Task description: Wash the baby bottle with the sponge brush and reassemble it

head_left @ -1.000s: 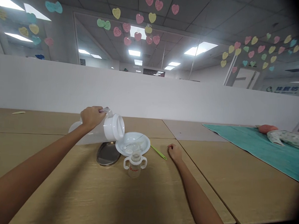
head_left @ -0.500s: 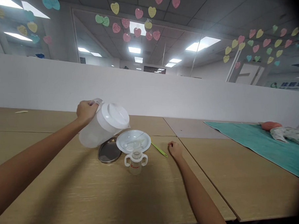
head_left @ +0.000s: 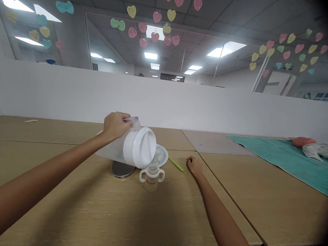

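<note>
My left hand is closed around the handle of a translucent plastic pitcher with a white lid. The pitcher is tipped nearly on its side in the air, its lid end pointing right. Just below that end, a small clear baby bottle with two white handles stands uncapped on the table. A white bowl with something clear in it is partly hidden behind the pitcher. My right hand rests on the table with curled fingers, holding nothing, near a green-handled utensil.
A round dark metal lid or tray lies under the pitcher. To the right, a teal cloth bears an orange item and a white patterned garment. A low white wall runs behind the wooden table.
My left hand has moved right with the pitcher and tipped it further, bringing its lid end down close to the bottle. My right hand stays where it was. The view has shifted slightly.
</note>
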Demonstrator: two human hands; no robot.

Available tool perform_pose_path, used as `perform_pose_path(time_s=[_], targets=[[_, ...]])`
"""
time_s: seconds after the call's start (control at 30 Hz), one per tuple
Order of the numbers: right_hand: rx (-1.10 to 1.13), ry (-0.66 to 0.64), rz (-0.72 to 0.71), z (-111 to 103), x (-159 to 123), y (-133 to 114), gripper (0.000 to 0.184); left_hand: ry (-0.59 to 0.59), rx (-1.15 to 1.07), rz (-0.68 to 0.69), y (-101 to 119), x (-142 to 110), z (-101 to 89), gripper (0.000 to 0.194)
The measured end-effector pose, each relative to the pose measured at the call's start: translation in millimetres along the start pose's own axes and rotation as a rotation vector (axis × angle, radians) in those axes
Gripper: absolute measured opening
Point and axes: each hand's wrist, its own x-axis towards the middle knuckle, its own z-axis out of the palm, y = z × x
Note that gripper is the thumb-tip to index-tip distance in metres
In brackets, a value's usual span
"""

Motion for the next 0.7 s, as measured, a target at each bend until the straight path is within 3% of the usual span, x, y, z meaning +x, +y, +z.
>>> perform_pose_path(time_s=[0.1, 0.3, 0.7], targets=[[0.002, -0.002, -0.001, -0.1, -0.1, 0.1, 0.026, 0.036, 0.057, 0.092, 2.0, -1.7, -0.3, 0.043], [-0.003, -0.007, 0.011, -0.7, 0.0, -0.8, 0.026, 0.058, 0.068, 0.134, 3.7, -3.1, -0.6, 0.046], [0.006, -0.012, 0.006, -2.5, -1.4, -1.6, 0.027, 0.042, 0.084, 0.099, 3.4, -2.2, 0.9, 0.043]])
